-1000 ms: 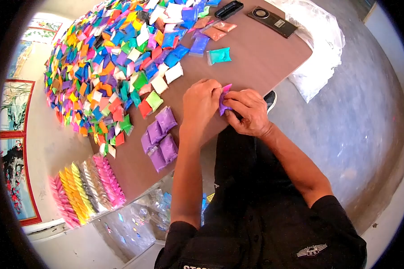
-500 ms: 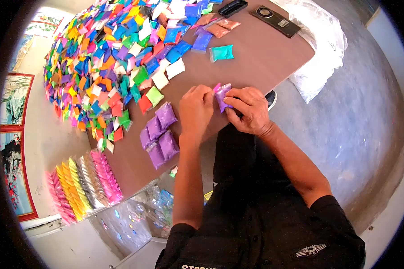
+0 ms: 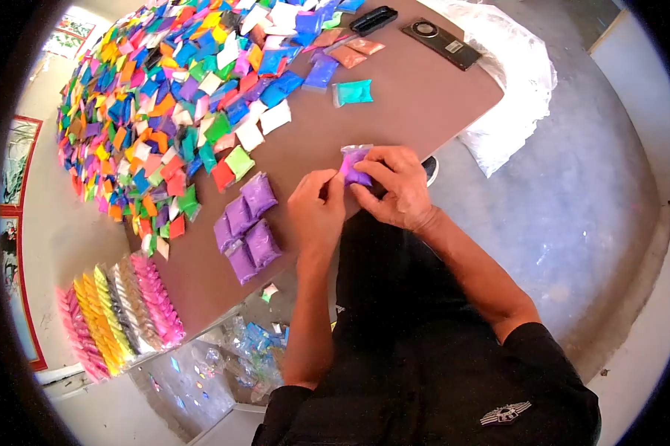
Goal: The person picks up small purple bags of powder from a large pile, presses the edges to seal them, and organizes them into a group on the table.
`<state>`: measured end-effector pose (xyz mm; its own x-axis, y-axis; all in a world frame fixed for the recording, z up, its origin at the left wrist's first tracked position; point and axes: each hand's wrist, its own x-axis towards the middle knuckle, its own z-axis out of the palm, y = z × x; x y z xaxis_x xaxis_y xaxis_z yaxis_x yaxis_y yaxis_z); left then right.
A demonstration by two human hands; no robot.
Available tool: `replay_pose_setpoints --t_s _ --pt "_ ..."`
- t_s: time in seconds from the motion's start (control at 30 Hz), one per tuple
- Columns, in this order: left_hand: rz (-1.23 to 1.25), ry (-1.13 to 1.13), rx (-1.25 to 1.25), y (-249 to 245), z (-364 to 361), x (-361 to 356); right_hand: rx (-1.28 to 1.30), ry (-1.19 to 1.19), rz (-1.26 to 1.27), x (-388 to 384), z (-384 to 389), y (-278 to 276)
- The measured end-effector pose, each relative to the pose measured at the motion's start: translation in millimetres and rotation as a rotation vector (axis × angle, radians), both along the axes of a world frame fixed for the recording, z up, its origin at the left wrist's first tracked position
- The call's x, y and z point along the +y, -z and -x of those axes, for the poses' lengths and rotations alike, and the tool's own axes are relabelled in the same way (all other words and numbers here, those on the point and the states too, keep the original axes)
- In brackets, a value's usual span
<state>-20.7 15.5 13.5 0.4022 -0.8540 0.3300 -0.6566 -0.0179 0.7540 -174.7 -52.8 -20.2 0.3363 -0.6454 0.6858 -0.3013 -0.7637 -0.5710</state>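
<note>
A small clear packet with purple filling [image 3: 356, 165] is held over the table's near edge, its clear top strip pointing away from me. My right hand [image 3: 396, 186] pinches the packet's right side between thumb and fingers. My left hand [image 3: 318, 207] is closed, thumb and curled forefinger pressed together at the packet's left edge; the other fingers are tucked out of sight. Just left of it, several plump purple packets [image 3: 259, 195] lie grouped in two rows on the brown table [image 3: 313, 134].
A big heap of multicoloured packets [image 3: 194, 89] covers the far left. Rows of twisted packets [image 3: 157, 301] lie at the near left. A teal packet [image 3: 353, 92], a phone [image 3: 440, 43] and a black tray-like object [image 3: 373, 20] lie beyond my hands. White plastic bagging [image 3: 513, 89] is at right.
The packet has turned so its clear top strip faces away from me. My left fingers have moved in against its left edge. The whole view has shifted slightly.
</note>
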Motion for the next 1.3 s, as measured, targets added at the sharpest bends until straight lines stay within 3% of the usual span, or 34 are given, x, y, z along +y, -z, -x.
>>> replay_pose_setpoints --t_s 0.2,0.63,0.7,0.83,1.1,1.3 --pt "-0.002 0.005 0.018 0.4 1.8 11.5 0.044 -0.127 -0.042 -14.8 7.5 -4.5" --pt "-0.008 -0.037 -0.158 7.5 -18.0 -2.6 0.028 -0.057 -0.043 -14.1 -3.7 -2.9" --pt "-0.006 -0.066 0.0 2.8 -12.2 2.9 0.034 -0.05 -0.052 -14.4 -3.4 -2.7" --pt "0.071 0.016 0.008 3.8 7.6 12.9 0.028 -0.029 -0.032 -14.3 -6.5 -2.8" --pt "0.002 -0.105 -0.264 11.3 -8.1 -0.8 -0.027 0.037 0.021 -16.3 -14.6 1.0" --pt "0.082 -0.059 -0.107 10.3 -0.7 10.7 -0.05 0.068 -0.033 -15.5 -16.3 -0.1"
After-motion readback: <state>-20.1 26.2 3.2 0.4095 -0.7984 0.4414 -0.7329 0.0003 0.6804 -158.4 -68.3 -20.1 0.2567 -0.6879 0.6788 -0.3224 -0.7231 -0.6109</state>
